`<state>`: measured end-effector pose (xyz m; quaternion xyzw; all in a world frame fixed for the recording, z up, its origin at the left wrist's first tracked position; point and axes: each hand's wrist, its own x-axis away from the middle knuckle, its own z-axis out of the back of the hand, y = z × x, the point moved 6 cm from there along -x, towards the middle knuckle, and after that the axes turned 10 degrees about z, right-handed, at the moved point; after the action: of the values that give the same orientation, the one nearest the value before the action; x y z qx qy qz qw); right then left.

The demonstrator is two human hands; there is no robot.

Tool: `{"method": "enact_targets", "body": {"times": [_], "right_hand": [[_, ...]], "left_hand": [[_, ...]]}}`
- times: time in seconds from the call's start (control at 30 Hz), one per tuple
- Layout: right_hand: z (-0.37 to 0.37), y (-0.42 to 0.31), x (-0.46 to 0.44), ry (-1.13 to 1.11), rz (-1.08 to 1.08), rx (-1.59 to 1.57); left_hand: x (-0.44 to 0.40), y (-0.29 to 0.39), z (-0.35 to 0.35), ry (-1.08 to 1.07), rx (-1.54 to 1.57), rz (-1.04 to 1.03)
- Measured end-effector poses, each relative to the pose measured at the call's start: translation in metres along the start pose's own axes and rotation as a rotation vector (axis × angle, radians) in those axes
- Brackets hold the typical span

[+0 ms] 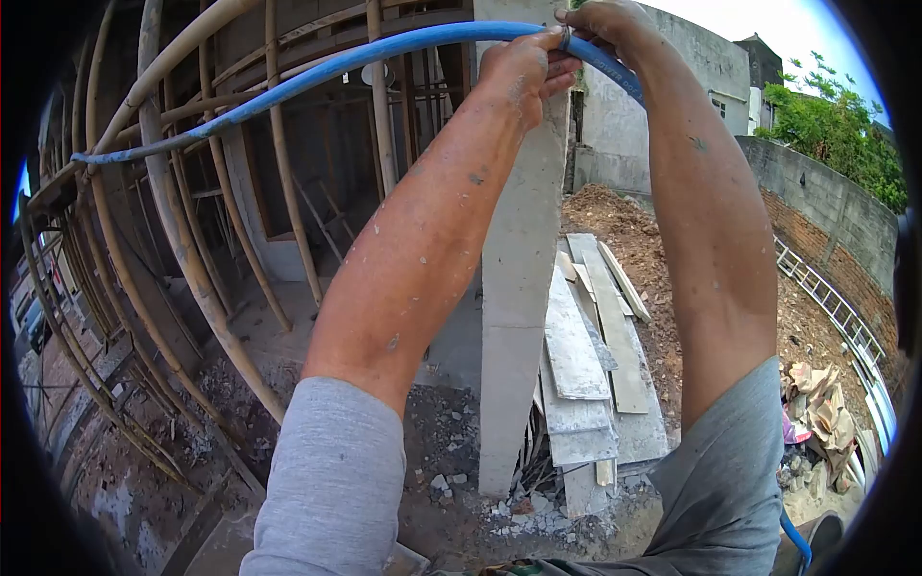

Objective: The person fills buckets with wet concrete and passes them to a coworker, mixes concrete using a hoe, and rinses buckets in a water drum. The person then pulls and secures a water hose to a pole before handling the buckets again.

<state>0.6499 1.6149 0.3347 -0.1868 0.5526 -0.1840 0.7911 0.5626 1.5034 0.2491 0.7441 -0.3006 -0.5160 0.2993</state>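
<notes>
A long blue hose (384,48) arches across the top of the head view, from the bamboo poles at left to behind my right forearm. My left hand (528,72) grips it near the concrete column, thumb along the hose and fingers curled below. Close beside it, a thin dark tie (565,39) goes round the hose. My right hand (612,23) is at the upper edge of the view, fingers bent and closed at the tie. Part of that hand is cut off by the frame, so its exact hold is partly hidden.
Bamboo scaffold poles (206,288) fill the left side. A concrete column (519,288) stands in front of me. Beyond it lie stacked boards (615,336) on rubble. A ladder (831,302) leans by the brick wall at right, near crumpled brown paper (823,403).
</notes>
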Motion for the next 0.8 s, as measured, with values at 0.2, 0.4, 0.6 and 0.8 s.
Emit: {"method": "enact_targets", "body": {"times": [0.2, 0.4, 0.6, 0.8], "right_hand": [[-0.005, -0.060, 0.032, -0.064, 0.431, 0.329], [0.006, -0.027, 0.011, -0.168, 0.005, 0.265], [0.001, -0.034, 0.048, -0.344, 0.088, 0.112], [-0.023, -0.016, 0.085, -0.347, 0.251, 0.167]], "left_hand": [[0.014, 0.006, -0.004, 0.115, 0.012, -0.014], [0.011, -0.003, -0.009, 0.159, 0.086, -0.034], [0.015, -0.006, -0.019, 0.088, 0.219, -0.034], [0.128, -0.021, 0.033, 0.103, -0.714, -0.287]]}}
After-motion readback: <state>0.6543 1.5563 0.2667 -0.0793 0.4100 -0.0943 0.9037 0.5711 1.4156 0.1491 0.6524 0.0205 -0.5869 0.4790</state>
